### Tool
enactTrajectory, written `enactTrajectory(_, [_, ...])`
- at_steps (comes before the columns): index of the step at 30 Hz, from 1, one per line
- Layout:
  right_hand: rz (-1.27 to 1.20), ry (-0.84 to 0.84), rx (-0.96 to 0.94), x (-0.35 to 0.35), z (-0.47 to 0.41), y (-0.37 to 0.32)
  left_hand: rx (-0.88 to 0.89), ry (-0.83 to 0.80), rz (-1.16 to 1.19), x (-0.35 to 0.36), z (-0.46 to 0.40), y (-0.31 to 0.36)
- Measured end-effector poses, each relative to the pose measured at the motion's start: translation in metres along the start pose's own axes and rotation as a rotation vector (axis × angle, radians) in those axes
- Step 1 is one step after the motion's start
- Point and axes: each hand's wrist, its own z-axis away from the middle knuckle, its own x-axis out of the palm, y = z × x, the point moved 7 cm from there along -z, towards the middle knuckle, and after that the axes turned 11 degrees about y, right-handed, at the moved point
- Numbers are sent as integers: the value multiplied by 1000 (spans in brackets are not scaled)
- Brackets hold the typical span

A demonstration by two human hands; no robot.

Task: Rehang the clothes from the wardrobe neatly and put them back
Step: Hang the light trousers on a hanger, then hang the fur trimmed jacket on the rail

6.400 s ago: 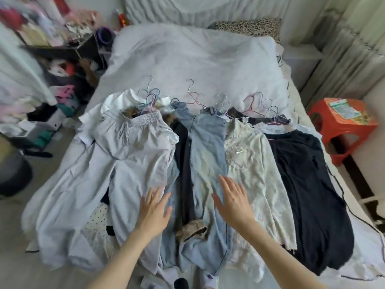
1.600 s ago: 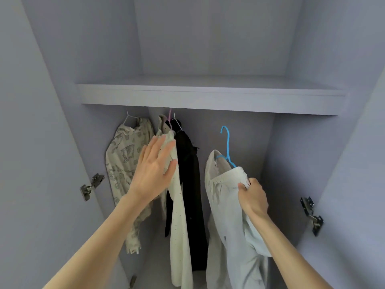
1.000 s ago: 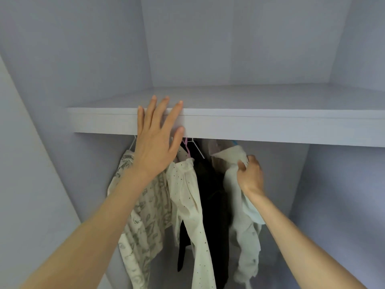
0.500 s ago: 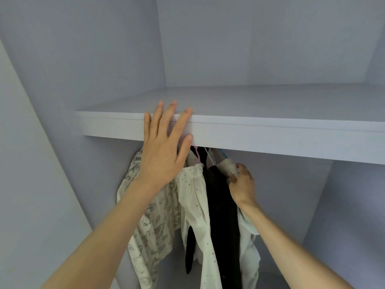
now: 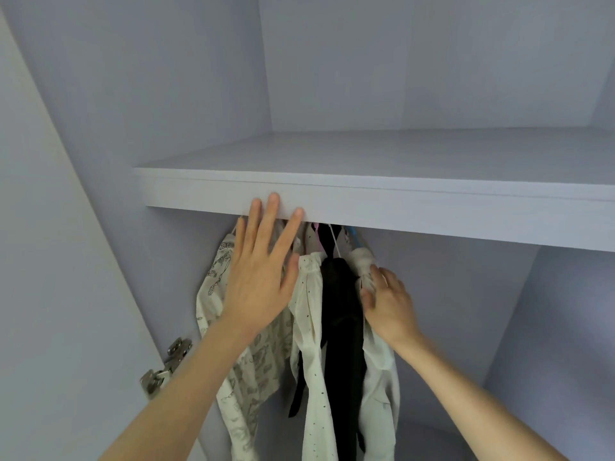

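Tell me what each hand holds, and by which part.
The right hand pinches the pale garment at its bunched top, just below the hanger. The left hand holds nothing, fingers straight.

Four hung garments [image 5: 339, 327] under shelf [image 5: 399, 207]

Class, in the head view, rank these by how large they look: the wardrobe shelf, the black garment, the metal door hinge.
1. Pale lilac wardrobe shelf, spanning most of the frame.
2. Black hanging garment.
3. Silver metal door hinge, clearly smallest, though it sits nearer the camera.
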Motion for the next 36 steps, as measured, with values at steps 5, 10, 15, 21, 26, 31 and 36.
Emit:
enactTrajectory(5, [150, 115, -262, 2, 30, -24, -125, -172, -78, 5, 66, -21])
enactTrajectory(10, [114, 61, -490, 19, 88, -54, -252, -433, -161, -5, 158, -26])
enactTrajectory(15, [61, -119, -654, 41, 161, -61, -455, -663, -303, -54, 251, -7])
enactTrajectory(21, [-67, -263, -868, 54, 254, -107, -774, -710, -413, -152, 343, 27])
enactTrajectory(26, [-225, -389, -1030, 45, 351, -171, -896, -669, -612, -262, 392, 60])
enactTrajectory(31, [-496, -477, -1164, 11, 457, -249, -1083, -536, -800, -388, 437, 98])
enactTrajectory(36, [-685, -619, -1368, -39, 606, -313, -1365, -434, -994, -518, 527, 185])
